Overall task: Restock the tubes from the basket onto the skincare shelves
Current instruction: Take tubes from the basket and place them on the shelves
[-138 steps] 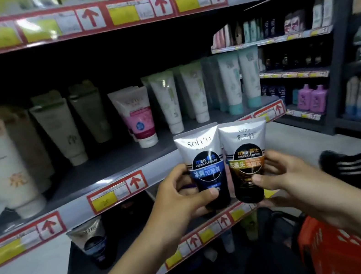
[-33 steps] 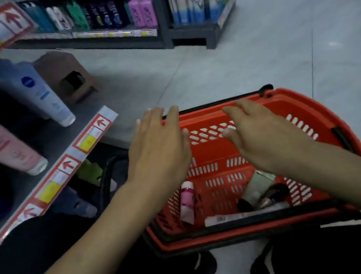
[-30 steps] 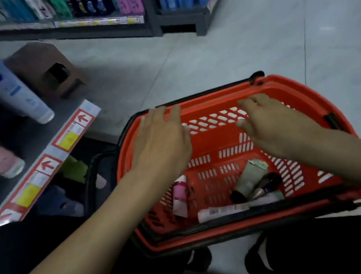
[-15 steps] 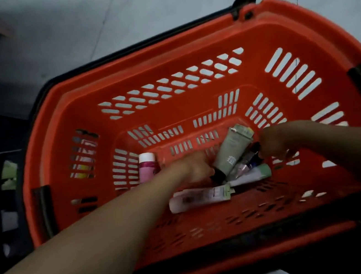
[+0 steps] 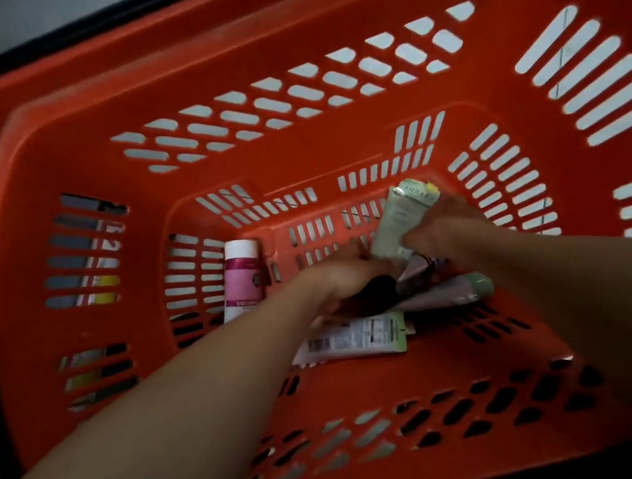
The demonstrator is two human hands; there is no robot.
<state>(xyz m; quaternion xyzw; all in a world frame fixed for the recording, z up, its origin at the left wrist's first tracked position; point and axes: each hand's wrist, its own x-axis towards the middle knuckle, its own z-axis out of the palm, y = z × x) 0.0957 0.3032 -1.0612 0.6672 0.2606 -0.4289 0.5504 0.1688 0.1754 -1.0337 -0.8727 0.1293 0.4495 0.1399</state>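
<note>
Slotted plastic basket (image 5: 158, 73) — right hand (image 5: 450, 234) grips pale-green tube (image 5: 401, 220).

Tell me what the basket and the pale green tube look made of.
The basket: rigid moulded plastic, orange-red, faintly glossy, judging by its slotted walls and smooth rim. The pale green tube: probably soft plastic, matte, given its flat crimped end.

Inside the orange-red slotted plastic basket (image 5: 268, 28), the right hand (image 5: 444, 233) grips a pale green plastic tube (image 5: 400, 224); the left hand (image 5: 338, 277) sits just beside it, its fingers hidden; a pink white-capped tube (image 5: 243, 281) lies left
</note>
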